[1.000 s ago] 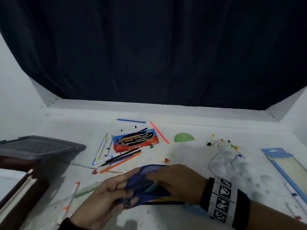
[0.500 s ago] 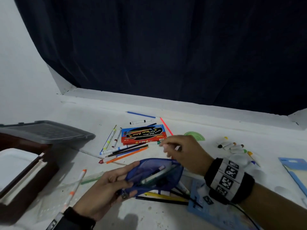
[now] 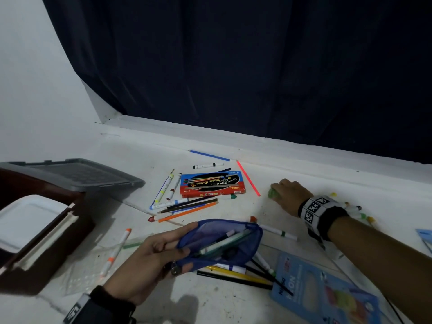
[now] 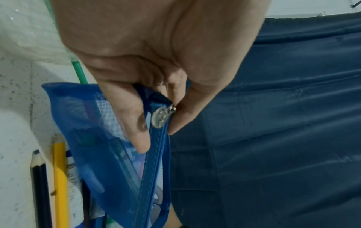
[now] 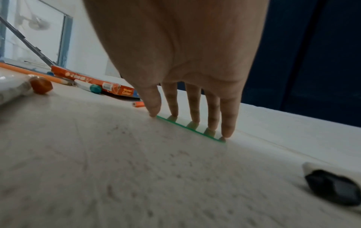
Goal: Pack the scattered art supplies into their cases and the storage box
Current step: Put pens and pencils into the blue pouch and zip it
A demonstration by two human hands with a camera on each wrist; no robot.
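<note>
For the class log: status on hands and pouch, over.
Left hand grips open blue mesh pouch. Right hand fingers straight, pressing flat green protractor. Nothing blocking.

A makeshift recording corner in a plain room: white walls, a dark blue curtain hung behind, and a scuffed white surface (speckled with dark marks).

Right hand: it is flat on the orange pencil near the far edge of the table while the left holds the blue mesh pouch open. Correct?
Not quite. The right hand presses its fingertips on the green protractor, not an orange pencil, as the right wrist view shows. The left hand does hold the blue mesh pouch open.
</note>
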